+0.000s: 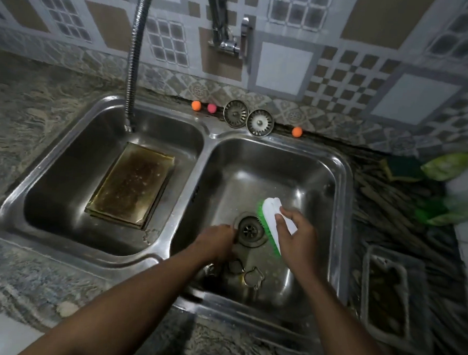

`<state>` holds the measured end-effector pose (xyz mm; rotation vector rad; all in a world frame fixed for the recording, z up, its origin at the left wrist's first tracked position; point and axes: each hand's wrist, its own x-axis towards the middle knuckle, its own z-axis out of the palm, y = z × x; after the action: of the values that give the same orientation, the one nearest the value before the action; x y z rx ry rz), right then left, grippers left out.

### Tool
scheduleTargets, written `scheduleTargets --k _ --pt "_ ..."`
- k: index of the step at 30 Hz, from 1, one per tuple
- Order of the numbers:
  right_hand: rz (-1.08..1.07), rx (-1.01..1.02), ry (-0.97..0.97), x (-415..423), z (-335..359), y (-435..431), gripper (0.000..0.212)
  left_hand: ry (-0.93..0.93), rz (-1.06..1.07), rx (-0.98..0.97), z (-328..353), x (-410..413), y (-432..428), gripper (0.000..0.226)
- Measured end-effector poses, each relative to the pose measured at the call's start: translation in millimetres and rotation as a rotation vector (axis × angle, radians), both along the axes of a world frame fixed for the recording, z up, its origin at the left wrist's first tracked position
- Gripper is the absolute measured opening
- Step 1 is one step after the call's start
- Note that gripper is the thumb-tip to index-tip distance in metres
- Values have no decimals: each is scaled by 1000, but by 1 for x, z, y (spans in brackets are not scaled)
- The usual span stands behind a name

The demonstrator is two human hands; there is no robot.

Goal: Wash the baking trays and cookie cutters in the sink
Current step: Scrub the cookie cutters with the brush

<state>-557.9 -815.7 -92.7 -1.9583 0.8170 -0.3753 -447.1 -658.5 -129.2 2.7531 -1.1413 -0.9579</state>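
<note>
A greasy rectangular baking tray (132, 185) lies in the left basin of the steel double sink (190, 159). In the right basin, metal cookie cutters (253, 278) lie near the front, by the drain (250, 229). My right hand (297, 236) grips a white scrub brush with green bristles (272, 219) just right of the drain. My left hand (216, 241) reaches down at the drain's left edge, fingers curled; whether it holds a cutter is hidden. A second dirty tray (393, 299) sits on the counter at the right.
A flexible hose tap (134, 65) hangs over the left basin. Two sink strainers (247, 118) and small coloured balls (196, 105) line the back ledge. A green sponge (403, 168) and a blurred green-and-white bottle (451, 205) stand on the right counter.
</note>
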Motion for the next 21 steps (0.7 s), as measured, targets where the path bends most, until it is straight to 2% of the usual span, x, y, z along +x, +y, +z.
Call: scheduleTargets --k 2,6,9,13,21 --pt "-26 11 -12 -8 3 -6 21 51 -46 50 -22 -12 -6 49" --pt "-75 -37 -28 -24 14 -22 22 111 -152 -5 -46 -33 -14 47" --pt "-144 -91 -92 -35 27 -38 20 81 -327 -33 -59 -47 -23 49" --pt "-277 -186 -85 -62 41 -70 23 49 -476 17 -69 -61 -37 46" --pt "-513 -249 45 -139 34 -103 27 1 -484 131 -77 -73 -44 38"
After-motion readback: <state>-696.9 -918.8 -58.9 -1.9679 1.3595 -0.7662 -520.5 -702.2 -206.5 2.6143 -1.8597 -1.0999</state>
